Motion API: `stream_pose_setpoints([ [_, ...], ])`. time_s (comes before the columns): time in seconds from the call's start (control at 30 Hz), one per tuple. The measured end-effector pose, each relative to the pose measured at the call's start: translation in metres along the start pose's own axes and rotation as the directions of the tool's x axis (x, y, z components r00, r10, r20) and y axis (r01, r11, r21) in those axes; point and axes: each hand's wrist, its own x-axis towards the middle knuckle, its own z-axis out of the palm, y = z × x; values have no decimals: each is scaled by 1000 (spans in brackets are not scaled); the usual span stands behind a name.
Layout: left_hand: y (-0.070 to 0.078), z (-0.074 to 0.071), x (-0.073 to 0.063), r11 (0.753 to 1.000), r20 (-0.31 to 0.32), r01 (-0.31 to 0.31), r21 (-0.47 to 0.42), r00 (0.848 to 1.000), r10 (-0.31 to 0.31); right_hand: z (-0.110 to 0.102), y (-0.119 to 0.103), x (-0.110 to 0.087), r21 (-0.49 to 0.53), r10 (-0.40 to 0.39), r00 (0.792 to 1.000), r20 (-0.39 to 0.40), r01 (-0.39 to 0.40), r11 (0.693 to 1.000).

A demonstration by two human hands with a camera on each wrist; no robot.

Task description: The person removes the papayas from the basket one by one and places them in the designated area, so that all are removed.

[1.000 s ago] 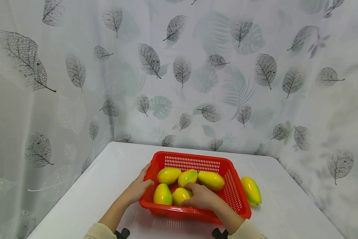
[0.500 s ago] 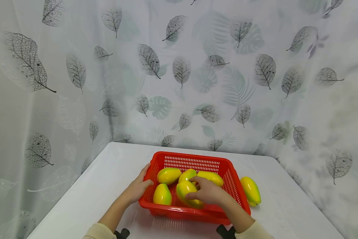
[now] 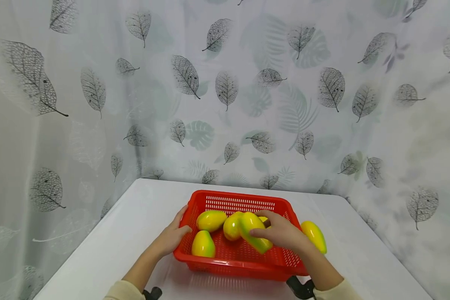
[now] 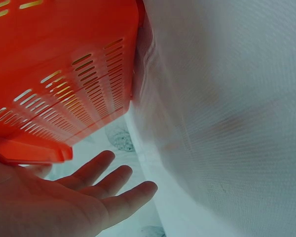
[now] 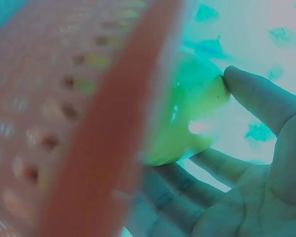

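Note:
My right hand (image 3: 282,229) holds a glossy yellow-green mango (image 3: 252,227) between thumb and fingers, tilted, over the right half of the red basket (image 3: 225,262). In the right wrist view the thumb lies on one side of this mango (image 5: 187,113) and the fingers on the other, behind a blurred red rim. My left hand (image 3: 172,237) holds the basket's left rim, thumb over the edge. The left wrist view shows its other fingers (image 4: 123,202) stretched along the outside. Inside are a left back mango (image 3: 211,221), a front one (image 3: 203,244) and a middle one (image 3: 231,228); another is mostly hidden.
A single mango (image 3: 314,236) lies on the white table (image 3: 142,200), just right of the basket. Leaf-patterned curtains (image 3: 225,125) hang behind the table and along both sides.
My right hand has lifted the front middle mango from the basket floor, carried it rightward and turned it. My left hand stays on the left rim.

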Motion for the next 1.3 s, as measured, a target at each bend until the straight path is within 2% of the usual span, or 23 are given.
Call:
stream_pose_setpoints([
  [0.23, 1, 0, 0, 1000, 2, 3, -1, 1000, -3, -29, 8, -6, -17, 38, 998, -59, -39, 999],
  [0.33, 1, 0, 1, 1000, 5, 5, -5, 1000, -5, -44, 16, -9, 25, 55, 996, -75, -53, 998],
  [0.47, 0, 0, 2, 1000, 8, 5, -15, 1000, -5, -63, 31, -11, 62, 83, 991, -107, -77, 995],
  [0.7, 0, 0, 2, 1000, 14, 6, -29, 1000, -6, -92, 59, -19, 52, 149, 972, -180, -142, 988],
  [0.93, 1, 1, 1, 999, 17, 2, -34, 1000, -1, -117, 94, -28, 56, 202, 957, -209, -194, 979],
  [1.1, 4, 0, 0, 999, 18, 9, -34, 1000, -8, -126, 121, -29, 90, 279, 936, -214, -265, 960],
  [1.3, 1, 0, 0, 999, 22, 7, -35, 1000, -6, -126, 152, -30, 136, 404, 884, -236, -381, 914],
])
